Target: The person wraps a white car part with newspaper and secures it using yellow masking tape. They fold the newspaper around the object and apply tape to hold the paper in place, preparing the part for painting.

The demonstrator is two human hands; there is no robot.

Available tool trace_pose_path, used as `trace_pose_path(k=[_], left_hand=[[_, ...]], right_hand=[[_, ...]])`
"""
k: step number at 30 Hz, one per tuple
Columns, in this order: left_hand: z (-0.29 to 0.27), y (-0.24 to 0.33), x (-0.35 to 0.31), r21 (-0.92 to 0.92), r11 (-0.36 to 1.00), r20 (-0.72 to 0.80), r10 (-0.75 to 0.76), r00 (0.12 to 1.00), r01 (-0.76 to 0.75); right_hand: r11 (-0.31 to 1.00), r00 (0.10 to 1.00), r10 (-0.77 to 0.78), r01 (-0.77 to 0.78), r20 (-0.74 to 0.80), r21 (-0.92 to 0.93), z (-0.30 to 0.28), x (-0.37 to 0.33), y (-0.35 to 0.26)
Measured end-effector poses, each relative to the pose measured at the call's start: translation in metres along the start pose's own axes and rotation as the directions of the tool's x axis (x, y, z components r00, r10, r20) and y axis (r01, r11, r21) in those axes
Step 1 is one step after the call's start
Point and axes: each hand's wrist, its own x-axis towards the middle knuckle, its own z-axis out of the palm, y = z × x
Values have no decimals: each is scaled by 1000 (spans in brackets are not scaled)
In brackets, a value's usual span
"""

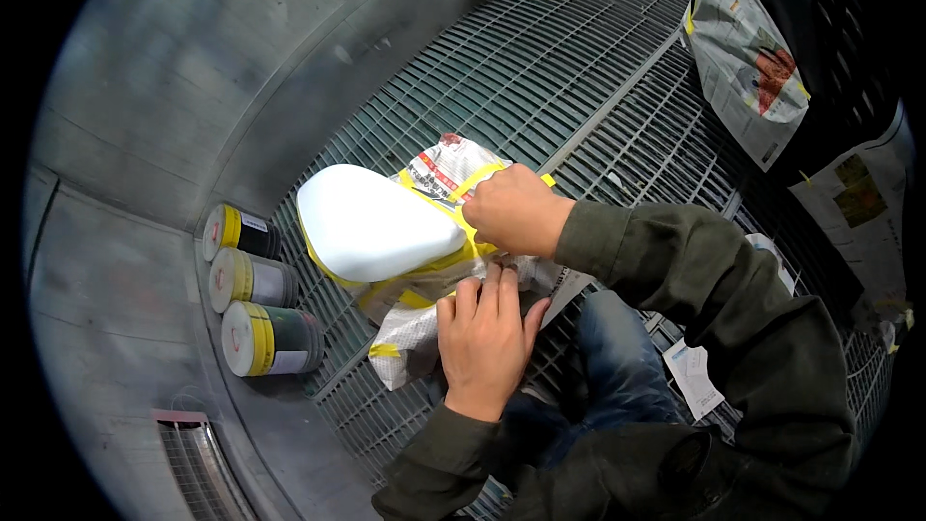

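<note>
Yellow tape (476,178) adjoins the curled right hand (511,210); left hand (489,333) extends palm-down.

3 tubs (253,282) w/ yellow bands in a row at L, nr grey wall (125,260). Metal floor grating (502,68) underfoot. Upper R: dark panel (791,0) w/ printed newspaper sheet (733,68), bit of yellow tape; 2nd sheet (854,217) lower. Loose white paper (692,376) lower R; framed grille (198,463) btm L.
</note>
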Motion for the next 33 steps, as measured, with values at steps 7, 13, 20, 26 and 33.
trace_pose_path(k=[7, 13, 20, 26, 33], left_hand=[[6, -5, 8, 69, 997, -11, -34, 999, 35], [8, -11, 12, 19, 994, 89, -106, 990, 104], [7, -8, 13, 52, 998, 25, 19, 1000, -20], [8, -9, 16, 66, 995, 184, -88, 979, 78], [8, -9, 23, 48, 997, 231, -70, 970, 60]], right_hand=[[999, 998, 27, -28, -48, -21, 3, -2, 6], [999, 996, 40, -40, -81, 5, 5, -2, 10], [999, 995, 44, -43, -94, 15, 5, -4, 9], [998, 992, 49, -45, -117, 36, 4, -6, 9], [998, 992, 34, -27, -124, 52, 7, -6, 11]])
